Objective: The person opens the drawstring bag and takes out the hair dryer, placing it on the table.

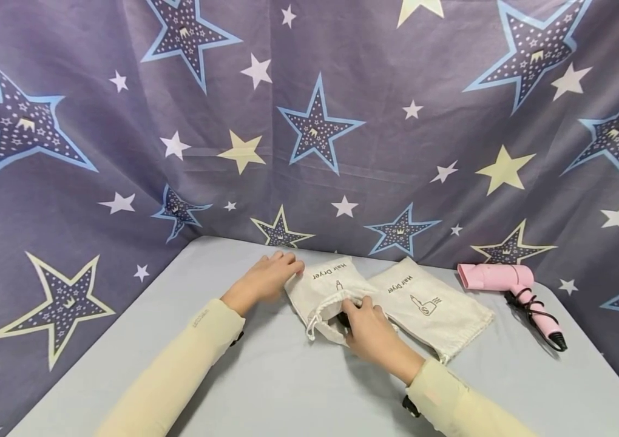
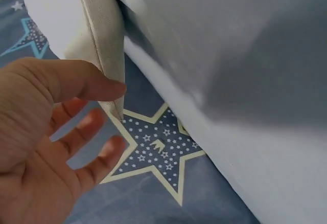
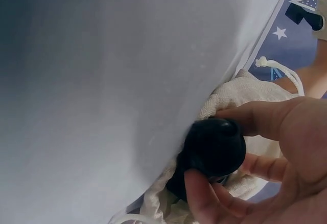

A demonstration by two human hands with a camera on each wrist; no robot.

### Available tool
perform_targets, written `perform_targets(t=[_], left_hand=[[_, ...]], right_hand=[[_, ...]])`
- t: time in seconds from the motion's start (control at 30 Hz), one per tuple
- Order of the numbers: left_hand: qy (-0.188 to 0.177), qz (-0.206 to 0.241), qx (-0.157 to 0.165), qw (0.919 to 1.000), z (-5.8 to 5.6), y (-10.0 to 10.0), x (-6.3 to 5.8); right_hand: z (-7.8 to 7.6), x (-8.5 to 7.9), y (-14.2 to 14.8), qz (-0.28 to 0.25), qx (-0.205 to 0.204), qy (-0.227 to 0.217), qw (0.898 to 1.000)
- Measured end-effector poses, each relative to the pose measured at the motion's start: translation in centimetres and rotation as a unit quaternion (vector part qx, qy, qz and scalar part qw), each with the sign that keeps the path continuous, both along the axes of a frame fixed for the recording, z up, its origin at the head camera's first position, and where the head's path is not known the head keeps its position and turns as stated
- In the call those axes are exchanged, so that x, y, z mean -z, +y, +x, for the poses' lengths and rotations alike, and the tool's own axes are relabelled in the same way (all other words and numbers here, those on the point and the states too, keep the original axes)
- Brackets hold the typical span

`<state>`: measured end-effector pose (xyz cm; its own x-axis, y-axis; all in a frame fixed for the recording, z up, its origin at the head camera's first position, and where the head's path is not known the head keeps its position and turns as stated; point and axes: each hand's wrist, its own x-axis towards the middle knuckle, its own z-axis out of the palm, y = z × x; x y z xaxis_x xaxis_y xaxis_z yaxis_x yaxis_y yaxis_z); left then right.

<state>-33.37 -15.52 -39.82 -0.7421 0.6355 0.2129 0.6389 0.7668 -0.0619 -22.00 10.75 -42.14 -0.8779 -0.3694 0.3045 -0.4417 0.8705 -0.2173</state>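
A cream drawstring bag printed "Hair Dryer" lies on the table, its mouth facing the near side. At the bag's far left corner, my left hand pinches the cloth; the left wrist view shows the thumb on the seamed edge of the bag. My right hand is at the bag's mouth. Its thumb and fingers grip a black rounded object, the rest of which is hidden inside the bag. White drawcord hangs loose at the opening.
A second, flatter "Hair Dryer" bag lies just right of the first. Farther right is a pink hair dryer, its black cord wound about the handle. Star-printed fabric stands behind the pale table.
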Motion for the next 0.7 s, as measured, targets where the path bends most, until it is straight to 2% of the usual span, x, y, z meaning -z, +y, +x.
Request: perform_targets(t=[0.27, 0.47, 0.7], left_hand=[[-0.013, -0.019, 0.007, 0.9997, -1.3, 0.0, -0.5], [-0.013, 0.021, 0.074, 0.9970, -2.3, -0.3, -0.3], [-0.002, 0.078, 0.147, 0.9860, -2.9, -0.8, 0.1]], right_hand=[[0.0, 0.0, 0.1, -0.001, 0.003, -0.001, 1.000], [0.2, -0.1, 0.2, -0.005, 0.008, -0.009, 1.000], [0.0, -0.1, 0.2, -0.002, 0.000, -0.016, 1.000]])
